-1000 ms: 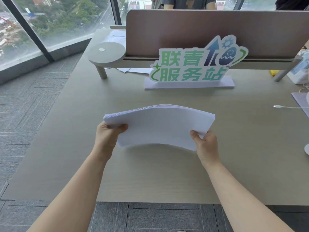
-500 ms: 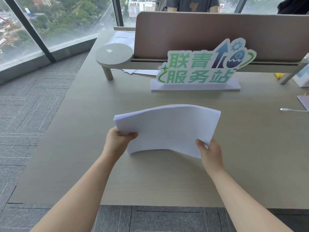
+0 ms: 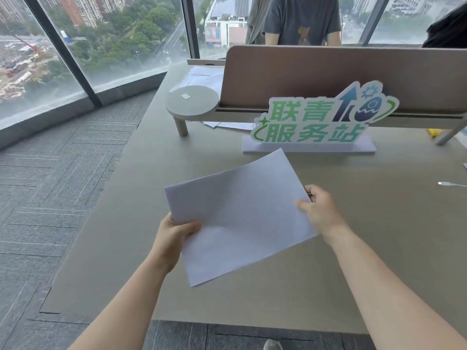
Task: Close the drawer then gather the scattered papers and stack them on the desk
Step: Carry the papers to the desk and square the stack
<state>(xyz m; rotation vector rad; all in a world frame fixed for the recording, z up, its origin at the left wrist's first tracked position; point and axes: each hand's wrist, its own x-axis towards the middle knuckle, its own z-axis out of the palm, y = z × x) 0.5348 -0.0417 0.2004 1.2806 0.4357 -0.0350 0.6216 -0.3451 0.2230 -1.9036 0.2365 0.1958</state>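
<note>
A stack of white papers (image 3: 242, 213) is held tilted above the beige desk (image 3: 379, 248), its far corner pointing toward the sign. My left hand (image 3: 174, 236) grips the stack's left edge, thumb on top. My right hand (image 3: 318, 210) pinches the right edge. More loose sheets (image 3: 232, 125) lie under the raised shelf, and others (image 3: 202, 77) lie on the far desk corner behind the round platform. No drawer is in view.
A green and white sign (image 3: 313, 122) on a white base stands behind the stack. A round platform (image 3: 192, 102) on a leg ends the shelf under the brown divider (image 3: 341, 72). A white cable (image 3: 449, 184) lies at right. A person stands beyond the divider.
The stack has been rotated from lying level and landscape to tilted with one corner up. My right hand moved up along the right edge; the view shifted left and up.
</note>
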